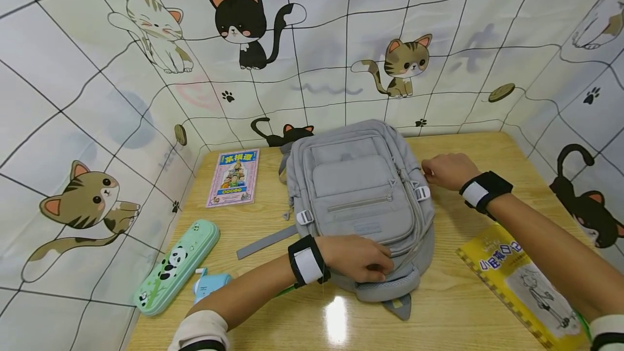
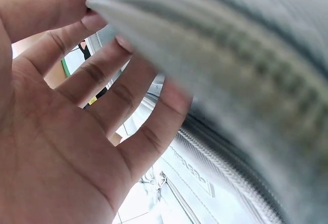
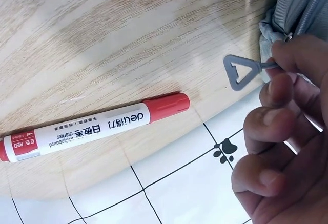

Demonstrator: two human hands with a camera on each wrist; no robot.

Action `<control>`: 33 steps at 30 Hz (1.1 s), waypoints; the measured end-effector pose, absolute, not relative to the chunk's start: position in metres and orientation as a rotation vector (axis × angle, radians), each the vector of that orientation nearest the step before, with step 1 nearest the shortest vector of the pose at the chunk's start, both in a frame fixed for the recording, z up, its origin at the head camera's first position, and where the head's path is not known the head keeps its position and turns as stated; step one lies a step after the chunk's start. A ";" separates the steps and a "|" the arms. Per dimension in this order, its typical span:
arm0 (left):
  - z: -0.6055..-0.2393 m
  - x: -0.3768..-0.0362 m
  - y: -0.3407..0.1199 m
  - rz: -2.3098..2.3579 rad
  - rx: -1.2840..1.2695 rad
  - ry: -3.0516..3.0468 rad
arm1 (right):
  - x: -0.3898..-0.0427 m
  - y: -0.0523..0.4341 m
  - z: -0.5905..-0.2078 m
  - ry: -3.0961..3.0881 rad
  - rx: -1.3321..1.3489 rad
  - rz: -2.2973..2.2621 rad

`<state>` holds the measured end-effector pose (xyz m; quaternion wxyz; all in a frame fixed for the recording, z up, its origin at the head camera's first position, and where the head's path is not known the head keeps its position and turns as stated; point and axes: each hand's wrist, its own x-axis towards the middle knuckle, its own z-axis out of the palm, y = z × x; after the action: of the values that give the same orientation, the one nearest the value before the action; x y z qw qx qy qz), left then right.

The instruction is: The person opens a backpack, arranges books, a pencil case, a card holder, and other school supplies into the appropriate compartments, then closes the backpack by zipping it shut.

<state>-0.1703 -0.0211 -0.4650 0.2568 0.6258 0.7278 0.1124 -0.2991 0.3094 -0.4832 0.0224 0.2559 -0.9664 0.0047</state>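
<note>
Pinched between thumb and forefinger of the right hand (image 3: 287, 131) is the grey triangular zipper pull (image 3: 239, 72) at the right side of the grey backpack (image 1: 361, 199). Left hand (image 1: 358, 258) rests flat, fingers straight, on the backpack's lower front. Backpack lies mid-table (image 1: 458, 307); a red marker (image 3: 92, 129) lies near the pull.

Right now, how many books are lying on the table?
2. A pink book lies left of the grey backpack, near the back wall. A yellow book lies at the front right, partly under the right forearm. Others could be hidden behind the backpack.
</note>
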 end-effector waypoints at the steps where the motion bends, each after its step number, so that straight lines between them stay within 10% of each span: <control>1: -0.465 -0.170 -0.022 0.307 1.700 1.973 | -0.300 0.308 -0.484 -2.987 0.789 0.015; 21: -0.470 -0.184 -0.026 0.520 1.650 1.882 | -0.292 0.300 -0.470 -2.945 0.781 0.014; 33: -0.448 -0.217 -0.040 0.624 1.441 2.047 | -0.243 0.258 -0.441 -3.052 1.177 0.957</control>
<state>-0.2165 -0.0395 -0.4483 0.2772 0.5368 0.7622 0.2325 -0.2430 0.2582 -0.4408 -0.1331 0.3423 -0.8875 0.2783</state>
